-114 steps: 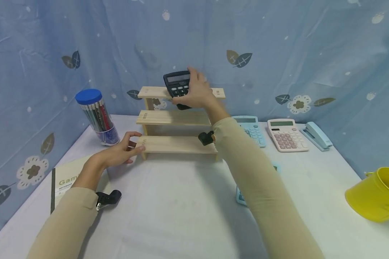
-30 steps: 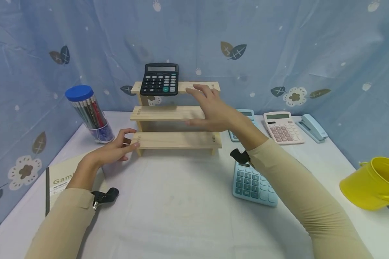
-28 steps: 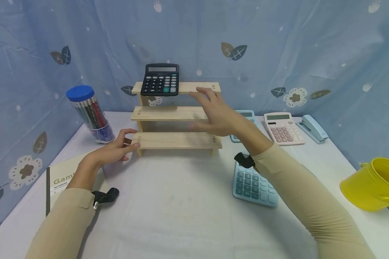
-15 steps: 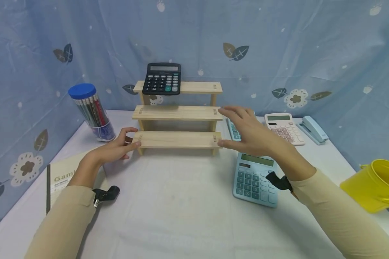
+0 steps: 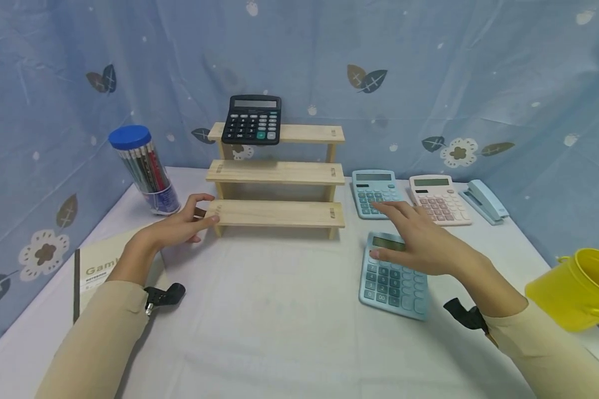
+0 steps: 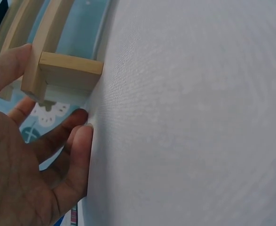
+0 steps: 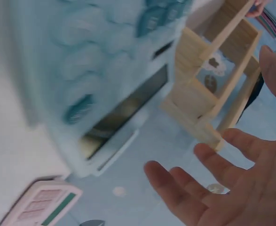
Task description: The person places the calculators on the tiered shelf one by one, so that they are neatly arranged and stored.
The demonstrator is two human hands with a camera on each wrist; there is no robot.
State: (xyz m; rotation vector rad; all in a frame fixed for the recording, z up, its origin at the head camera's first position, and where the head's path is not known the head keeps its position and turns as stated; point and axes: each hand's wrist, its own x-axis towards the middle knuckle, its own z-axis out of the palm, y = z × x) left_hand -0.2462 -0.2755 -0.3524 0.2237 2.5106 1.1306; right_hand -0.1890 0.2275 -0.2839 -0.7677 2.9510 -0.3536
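Note:
A three-tier wooden shelf (image 5: 274,213) stands in the middle at the back. At the left end of its lowest board is my left hand (image 5: 177,227), thumb on the front edge and a finger behind, holding it; the left wrist view shows that board end (image 6: 36,70) up close. A black calculator (image 5: 252,121) leans on the top tier's left part. Over a light blue calculator (image 5: 391,291) on the table hovers my right hand (image 5: 424,241), fingers spread and holding nothing. The right wrist view has that calculator's keys (image 7: 81,61) beside the extended fingers.
Behind the right hand lie another blue calculator (image 5: 374,188), a pink-and-white calculator (image 5: 441,202) and a light blue stapler (image 5: 484,202). A yellow bucket (image 5: 569,293) is at right. On the left are a tub of pencils (image 5: 147,172) and a notebook (image 5: 97,266).
The right hand set the black calculator on the top tier, let go, and moved right and down to above the near blue calculator. The left hand stays at the shelf's end.

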